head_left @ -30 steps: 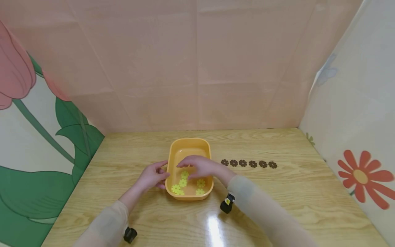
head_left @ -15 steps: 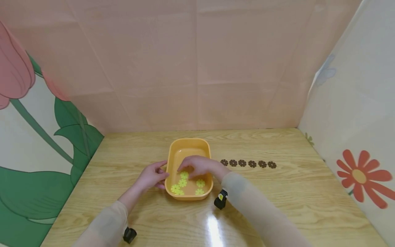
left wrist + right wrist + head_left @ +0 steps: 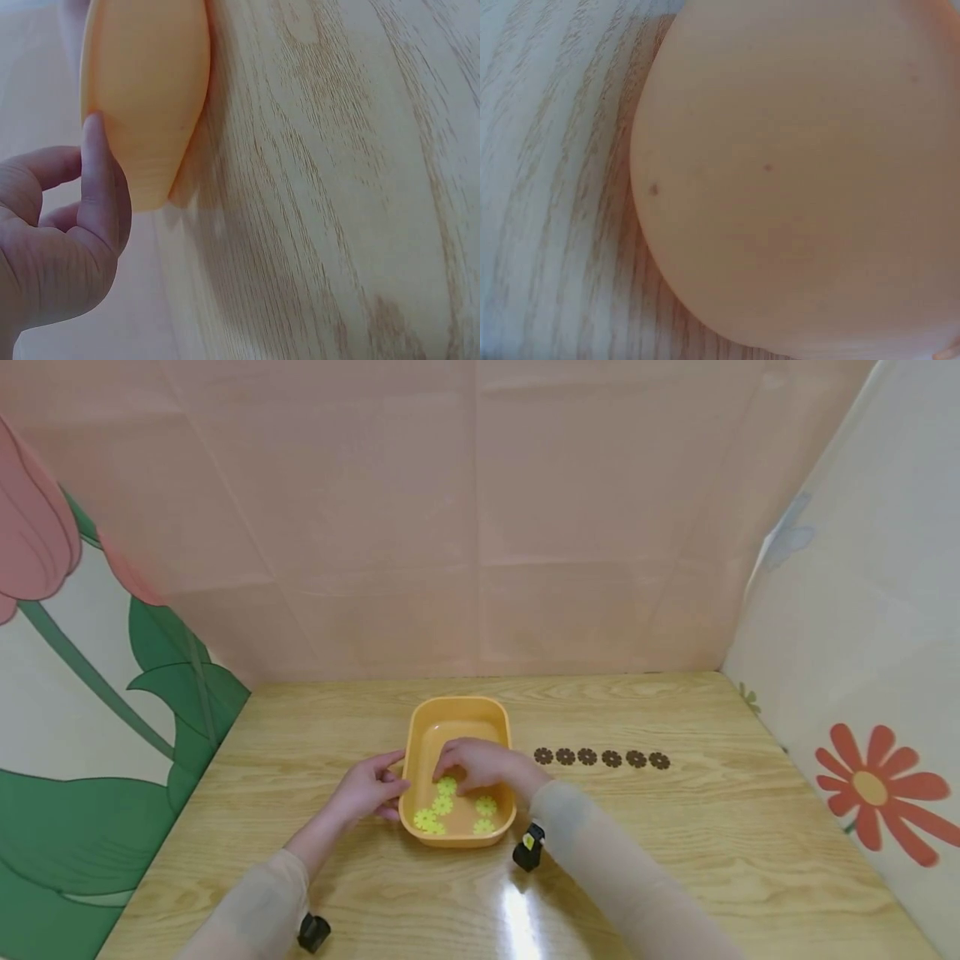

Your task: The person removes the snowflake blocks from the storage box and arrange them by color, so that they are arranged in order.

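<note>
Tub (image 3: 459, 841), yellow-orange and round-cornered, sits upright on the wooden table (image 3: 337, 727), and both hands are at it. The left hand (image 3: 363, 787) is at the tub's left side, fingers spread, thumb up at the rim, and the left wrist view shows one tip laid right against the outer wall. Over the tub's right rim comes the right hand (image 3: 480, 762), dipping inside, fingers bent down and the thumb apart from them across a small gap. Yellow flower pieces (image 3: 424, 819) lie on the tub's floor, a run at its near left and more at its near right, the farthest one just at those fingertips (pinched or only hovered over, I cannot tell). Between the knuckles and the tub's far wall there's room to swing. To the tub's right, six dark flower pieces (image 3: 587, 753) stand in a row, leading outward from near its edge. Behind the far rim, a strip of wood runs to the pink backdrop (image 3: 480, 527).
</note>
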A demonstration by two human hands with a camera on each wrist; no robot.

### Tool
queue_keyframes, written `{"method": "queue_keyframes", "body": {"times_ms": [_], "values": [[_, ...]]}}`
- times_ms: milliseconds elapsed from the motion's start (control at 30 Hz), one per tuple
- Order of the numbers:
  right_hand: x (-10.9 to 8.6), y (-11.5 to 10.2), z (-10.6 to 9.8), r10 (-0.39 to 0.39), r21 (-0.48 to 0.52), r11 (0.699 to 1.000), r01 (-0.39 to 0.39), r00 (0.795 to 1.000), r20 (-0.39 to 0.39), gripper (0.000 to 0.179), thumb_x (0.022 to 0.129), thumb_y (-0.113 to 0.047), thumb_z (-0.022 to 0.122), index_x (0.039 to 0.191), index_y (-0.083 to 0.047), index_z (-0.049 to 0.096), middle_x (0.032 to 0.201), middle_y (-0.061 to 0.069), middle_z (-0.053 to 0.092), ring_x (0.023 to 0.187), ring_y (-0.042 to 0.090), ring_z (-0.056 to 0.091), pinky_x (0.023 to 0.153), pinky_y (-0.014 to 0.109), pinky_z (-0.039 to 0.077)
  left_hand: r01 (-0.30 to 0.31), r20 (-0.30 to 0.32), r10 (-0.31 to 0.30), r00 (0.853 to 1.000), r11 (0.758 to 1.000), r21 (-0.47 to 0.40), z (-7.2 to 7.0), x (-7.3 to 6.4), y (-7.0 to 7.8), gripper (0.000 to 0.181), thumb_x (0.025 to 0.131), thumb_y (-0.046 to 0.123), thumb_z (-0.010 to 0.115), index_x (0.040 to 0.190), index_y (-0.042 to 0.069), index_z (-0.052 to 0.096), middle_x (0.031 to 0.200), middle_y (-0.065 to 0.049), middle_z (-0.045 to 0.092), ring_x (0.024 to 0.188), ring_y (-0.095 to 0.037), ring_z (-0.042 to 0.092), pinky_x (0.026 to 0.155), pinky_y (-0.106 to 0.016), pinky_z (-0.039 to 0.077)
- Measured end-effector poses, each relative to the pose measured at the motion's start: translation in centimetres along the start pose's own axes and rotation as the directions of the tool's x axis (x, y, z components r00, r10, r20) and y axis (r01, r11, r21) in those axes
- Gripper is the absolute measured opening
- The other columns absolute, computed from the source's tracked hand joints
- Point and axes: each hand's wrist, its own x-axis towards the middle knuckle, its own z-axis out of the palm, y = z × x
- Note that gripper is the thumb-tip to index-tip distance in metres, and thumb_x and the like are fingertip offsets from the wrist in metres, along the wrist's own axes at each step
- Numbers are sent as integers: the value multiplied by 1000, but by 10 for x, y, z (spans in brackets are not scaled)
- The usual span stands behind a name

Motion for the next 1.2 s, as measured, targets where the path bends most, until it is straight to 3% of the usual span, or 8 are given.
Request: {"method": "queue_keyframes", "body": {"times_ms": [533,800,1200], "values": [[4,2,5,-8,-73,997,6,1000,-26,33,75,-12,86,104,-18,71,107,-5,59,105,14,55,104,27,43,17,-15,-17,1000,1000,4,0,1,-2,60,92,0,67,148,4,46,90,-15,58,65,-22,64,56,-36,63],[3,-1,5,43,-33,999,-44,999,-7,33,77,-11,84,105,-22,69,106,-11,59,105,10,53,105,26,42,5,-8,-5,1000,1000,-1,1,0,-1,61,92,1,67,148,2,44,90,-14,58,65,-21,63,56,-38,63],[4,-1,4,13,8,1000,-13,1000,20,31,82,-7,80,105,-24,67,99,-13,62,94,7,54,93,23,47,-6,-16,6,1000,1000,-19,1,1,-1,60,91,-3,66,147,1,44,89,-14,59,64,-20,64,56,-37,63]]}}
